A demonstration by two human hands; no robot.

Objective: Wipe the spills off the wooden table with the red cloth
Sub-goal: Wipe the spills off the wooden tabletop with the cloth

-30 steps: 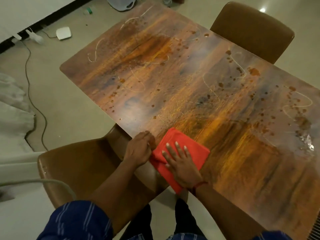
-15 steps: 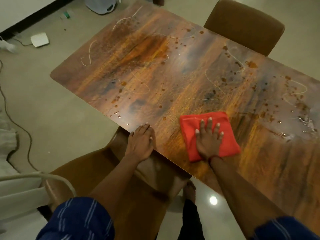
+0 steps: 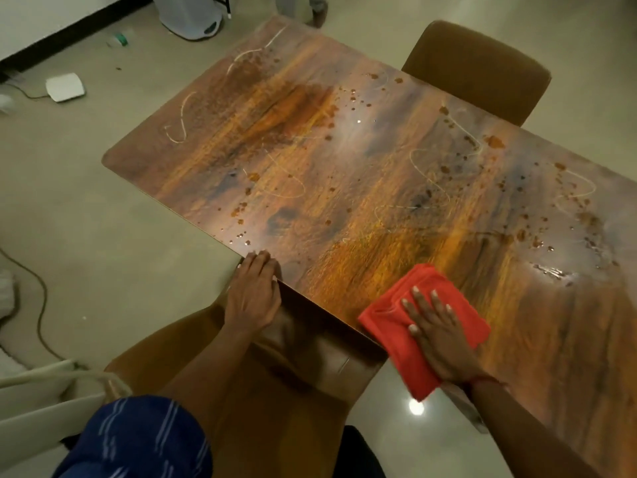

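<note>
Head view: right hand (image 3: 439, 334) flat, fingers spread, pressing red cloth (image 3: 422, 326) at near edge of wooden table (image 3: 344, 167), one corner overhanging. Left hand (image 3: 253, 291) open, resting on table edge. Brown spills (image 3: 494, 141) scattered beyond.

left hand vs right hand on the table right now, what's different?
The left hand sits bare at the wooden table's near edge, fingers together on the wood; the right hand presses flat on the red cloth with fingers spread. The left hand has no cloth under it; the right hand pins the cloth where it overhangs the edge. The right wrist carries a thin red band; the left shows none. Both lie palm down.
</note>
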